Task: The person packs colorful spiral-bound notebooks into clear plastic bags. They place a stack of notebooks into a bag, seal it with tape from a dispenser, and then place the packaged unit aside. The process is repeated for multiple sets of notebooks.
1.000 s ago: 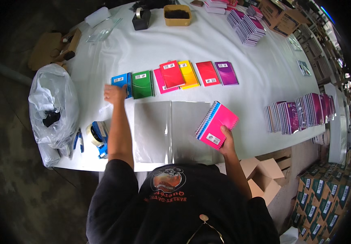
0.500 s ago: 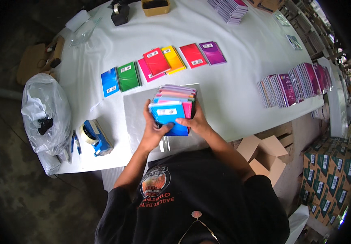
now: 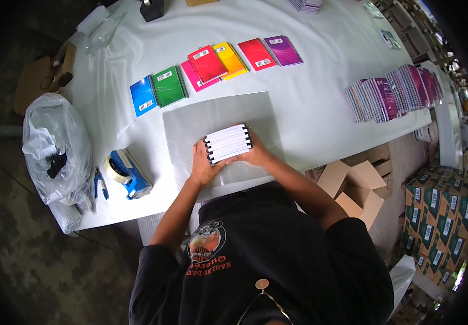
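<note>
Between my hands is a squared-up stack of spiral notebooks (image 3: 228, 144), its white page edges facing up and dark spiral bindings showing at the sides. My left hand (image 3: 203, 164) closes on the stack's left side. Around the right side and near edge my right hand (image 3: 255, 154) is wrapped. Beneath them a clear plastic sheet (image 3: 185, 130) lies flat on the white-covered table. Beyond it is a row of single notebooks: blue (image 3: 143, 97), green (image 3: 169, 86), pink (image 3: 195, 77), red (image 3: 207, 63), yellow (image 3: 230, 59), another red (image 3: 256, 54) and purple (image 3: 282, 51).
A blue tape dispenser (image 3: 131, 173), pens (image 3: 101, 184) and a plastic bag (image 3: 57, 151) sit at the left. Rows of spiral notebooks (image 3: 396, 95) stand at the right. An open cardboard box (image 3: 350, 189) is below the table's right edge, near stacked cartons (image 3: 440, 216).
The stack has turned from showing its blue cover to showing white page edges, and its notebooks are now lined up. My hands have shifted their hold and stay over the plastic sheet.
</note>
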`<state>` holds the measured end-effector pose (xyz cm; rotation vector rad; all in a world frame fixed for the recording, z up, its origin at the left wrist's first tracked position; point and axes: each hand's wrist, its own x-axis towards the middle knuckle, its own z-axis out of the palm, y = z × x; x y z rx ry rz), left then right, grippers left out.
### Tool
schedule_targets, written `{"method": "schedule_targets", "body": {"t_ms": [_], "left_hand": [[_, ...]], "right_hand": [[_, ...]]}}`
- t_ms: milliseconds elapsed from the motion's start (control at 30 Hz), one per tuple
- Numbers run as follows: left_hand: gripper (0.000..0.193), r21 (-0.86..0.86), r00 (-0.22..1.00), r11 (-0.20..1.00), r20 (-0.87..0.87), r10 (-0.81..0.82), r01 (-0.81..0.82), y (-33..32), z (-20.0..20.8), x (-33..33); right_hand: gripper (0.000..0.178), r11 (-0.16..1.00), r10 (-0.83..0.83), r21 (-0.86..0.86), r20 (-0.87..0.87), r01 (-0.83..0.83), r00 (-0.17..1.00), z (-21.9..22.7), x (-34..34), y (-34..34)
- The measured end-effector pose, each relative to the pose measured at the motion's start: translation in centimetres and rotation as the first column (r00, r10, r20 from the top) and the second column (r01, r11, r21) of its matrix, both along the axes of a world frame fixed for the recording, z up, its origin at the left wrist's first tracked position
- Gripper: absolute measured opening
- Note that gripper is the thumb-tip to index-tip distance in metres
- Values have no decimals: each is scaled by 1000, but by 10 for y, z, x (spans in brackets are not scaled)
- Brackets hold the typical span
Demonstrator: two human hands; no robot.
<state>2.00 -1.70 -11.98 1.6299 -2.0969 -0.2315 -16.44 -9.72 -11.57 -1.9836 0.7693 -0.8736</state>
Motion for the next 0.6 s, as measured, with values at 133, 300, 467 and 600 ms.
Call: {"method": "schedule_targets", "body": {"t_ms": [133, 300, 467, 600], "left_hand": [[72, 293, 880, 956, -446, 160, -25, -3, 44, 4], [59, 702, 652, 699, -594, 472, 133, -20, 77, 18], [70, 795, 648, 552, -563, 513, 253, -27, 68, 18], [72, 841, 727, 489, -485, 487, 234, -42, 76, 21]], "right_hand": [[79, 1000, 10, -26, -101, -13, 995, 20, -2, -4], [60, 873, -119, 416, -323, 254, 939, 84, 17, -1], [65, 820, -20, 518, -396, 242, 918, 44, 19, -14], [69, 841, 79, 501, -485, 202, 871, 49, 19, -26]]}}
